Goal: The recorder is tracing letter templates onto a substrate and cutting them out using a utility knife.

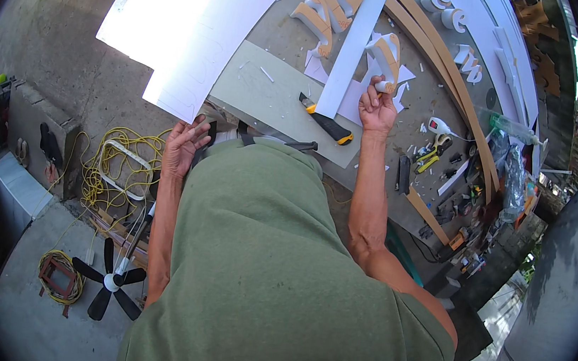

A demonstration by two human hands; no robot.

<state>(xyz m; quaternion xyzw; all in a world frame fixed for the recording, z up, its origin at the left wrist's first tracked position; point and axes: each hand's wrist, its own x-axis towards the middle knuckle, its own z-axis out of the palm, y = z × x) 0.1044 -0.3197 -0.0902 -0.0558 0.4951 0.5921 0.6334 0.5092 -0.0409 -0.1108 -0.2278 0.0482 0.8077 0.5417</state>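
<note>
My right hand (377, 110) grips the lower end of a letter-shaped cutout (387, 56) with a tan face and white sides. Scraps of white sheet (352, 102) lie beneath it. My left hand (183, 148) is at the near corner of a large white sheet (183, 47), its fingers loosely bent and apart; whether it bears the sheet's weight I cannot tell. Between my hands, a black and yellow utility knife (326, 119) rests on a grey-green board (260, 92). A long white strip (352, 52) lies beside the cutout, pointing away from me.
More letter cutouts (332, 6) lie farther back, with white ones (453, 19) to the right. Long curved tan strips (451, 71) cross the table. Pliers (435, 153), a glue gun (440, 126) and small tools sit right. Yellow cord (115, 171) and a black-bladed fan (111, 281) are lower left.
</note>
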